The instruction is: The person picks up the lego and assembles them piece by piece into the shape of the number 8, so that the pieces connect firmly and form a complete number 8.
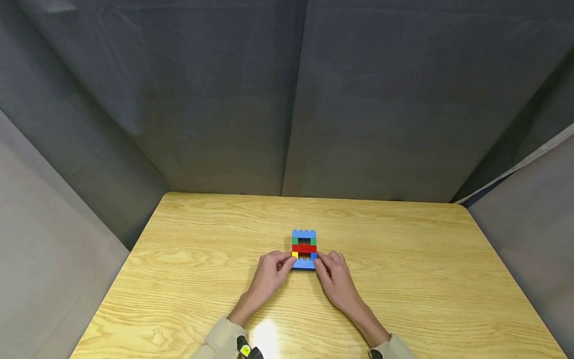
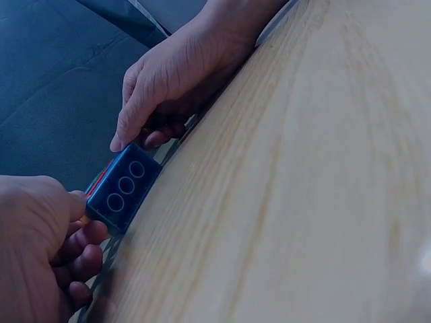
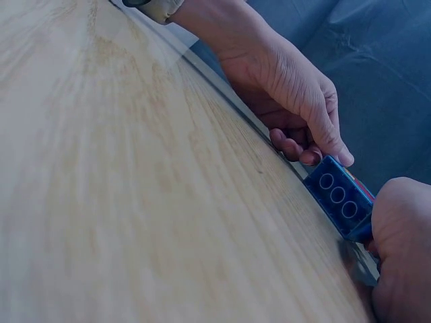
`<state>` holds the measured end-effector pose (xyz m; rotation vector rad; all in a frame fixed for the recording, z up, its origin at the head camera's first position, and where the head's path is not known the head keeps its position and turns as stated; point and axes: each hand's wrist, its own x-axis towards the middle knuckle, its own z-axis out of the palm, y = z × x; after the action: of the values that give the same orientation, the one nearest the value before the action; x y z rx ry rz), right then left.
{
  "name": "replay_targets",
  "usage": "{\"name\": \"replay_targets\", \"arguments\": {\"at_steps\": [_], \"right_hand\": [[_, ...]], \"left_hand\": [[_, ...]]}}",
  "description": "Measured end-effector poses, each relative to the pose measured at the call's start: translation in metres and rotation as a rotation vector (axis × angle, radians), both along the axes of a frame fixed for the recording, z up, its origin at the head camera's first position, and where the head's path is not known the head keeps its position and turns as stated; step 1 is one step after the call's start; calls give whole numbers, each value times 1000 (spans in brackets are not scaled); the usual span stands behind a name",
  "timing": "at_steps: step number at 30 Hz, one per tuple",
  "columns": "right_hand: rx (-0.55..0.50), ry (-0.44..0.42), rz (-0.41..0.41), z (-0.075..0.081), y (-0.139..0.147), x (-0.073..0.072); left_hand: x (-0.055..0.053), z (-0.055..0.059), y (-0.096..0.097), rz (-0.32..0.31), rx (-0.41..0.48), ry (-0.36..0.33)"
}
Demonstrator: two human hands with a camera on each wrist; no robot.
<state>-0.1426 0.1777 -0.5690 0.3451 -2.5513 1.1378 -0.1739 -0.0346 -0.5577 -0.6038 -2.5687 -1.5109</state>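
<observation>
A small tower of toy building bricks is between my hands over the middle of the table. Its top brick is blue, with green bricks under both ends, a red layer, then a yellow brick at left and a blue one at right. The lowest blue brick shows its hollow underside with three rings, so the tower is tilted back. My left hand pinches the lower left side between thumb and fingers. On the lower right side, my right hand grips likewise; its fingers are partly hidden in the right wrist view.
The wooden table has rounded far corners. A dark grey curtain hangs behind it, and lighter grey panels stand at both sides.
</observation>
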Motion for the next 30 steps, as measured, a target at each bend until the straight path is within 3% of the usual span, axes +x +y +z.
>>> {"name": "replay_targets", "arguments": {"at_steps": [14, 30], "right_hand": [[3, -22, -5, -1, 0, 0], [-45, 18, -5, -1, 0, 0]], "left_hand": [[-1, -1, -1, -5, -12, -27], [0, -1, -2, -21, -30, -28]]}}
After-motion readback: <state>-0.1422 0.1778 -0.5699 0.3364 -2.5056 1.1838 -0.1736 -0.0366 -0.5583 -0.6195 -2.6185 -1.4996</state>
